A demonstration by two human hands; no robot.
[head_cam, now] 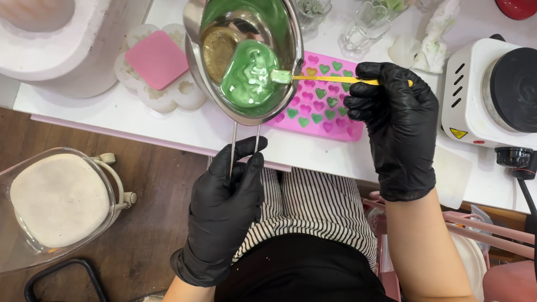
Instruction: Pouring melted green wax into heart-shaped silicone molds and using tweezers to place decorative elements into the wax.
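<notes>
My left hand (226, 204), in a black glove, grips the wire handle of a steel melting pot (243, 59) tilted over the table. Thick green liquid (249, 75) pools in the pot's lower side. My right hand (394, 120), also gloved, holds a yellow spatula (330, 79) whose tip is dipped into the green liquid. Under the pot's right edge lies a pink heart-shaped mould tray (321, 100), with several cavities filled green.
A white hot plate (492, 89) stands at the right. A pink square block (156, 59) rests on a white flower-shaped mould at the left. Small glass cups (366, 25) stand at the back. A glass bowl with pale contents (56, 201) sits low on the left.
</notes>
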